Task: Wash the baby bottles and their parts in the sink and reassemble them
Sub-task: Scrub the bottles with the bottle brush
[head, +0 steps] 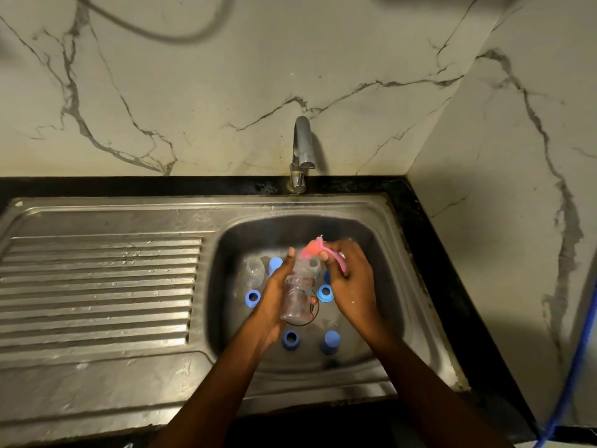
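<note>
The left hand point(274, 297) is gripping a clear baby bottle point(296, 294) above the middle of the sink basin point(386, 253); its fingers are curling round the bottle's body from the left, the thumb is reaching up along the neck, and the bottle's mouth is pointing toward the basin's far edge. The right hand point(350, 281) is clenching a pink brush point(312, 248); the brush's head is sitting right at the bottle's mouth, though blur is hiding whether it is going inside.

On the basin floor a second clear bottle point(254, 271) is lying near the far left corner, with 1 blue cap point(275, 263) just beside it on its right; another blue cap point(330, 342) is standing near the basin's near edge, toward the right. 3 blue rings are lying open side up: the left ring point(252, 298) near the basin's left edge, the right ring point(324, 292) between the 2 hands, and the near ring point(289, 339) by the near edge, under the left wrist.

The tap point(302, 153) is rising behind the basin's far edge, against the marble wall point(193, 92); the ribbed draining board point(97, 286) is spreading to the basin's left; a blue hose point(575, 367) is hanging at the right side of the view.
</note>
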